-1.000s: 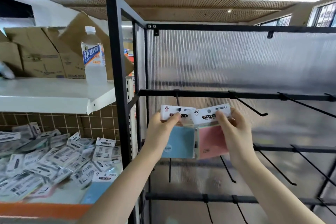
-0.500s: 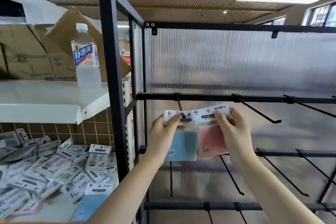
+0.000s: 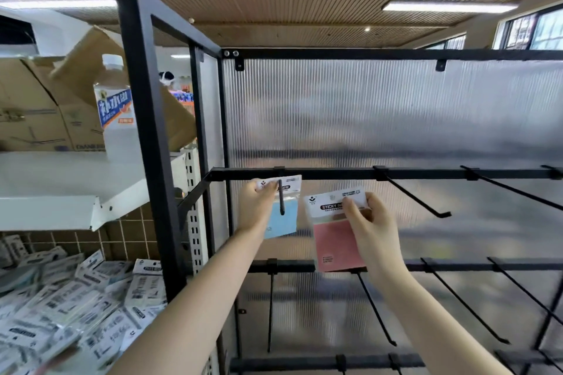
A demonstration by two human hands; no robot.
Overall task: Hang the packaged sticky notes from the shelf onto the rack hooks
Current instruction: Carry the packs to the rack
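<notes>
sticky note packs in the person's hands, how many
2: a blue pack on the top-left hook, held by the left hand; a pink pack in the right hand.

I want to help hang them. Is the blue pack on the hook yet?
On. The hook passes through the blue pack header and shows in front of it; the left hand holds it.

head-worn view, facing rack [image 3: 335,174], close
</notes>
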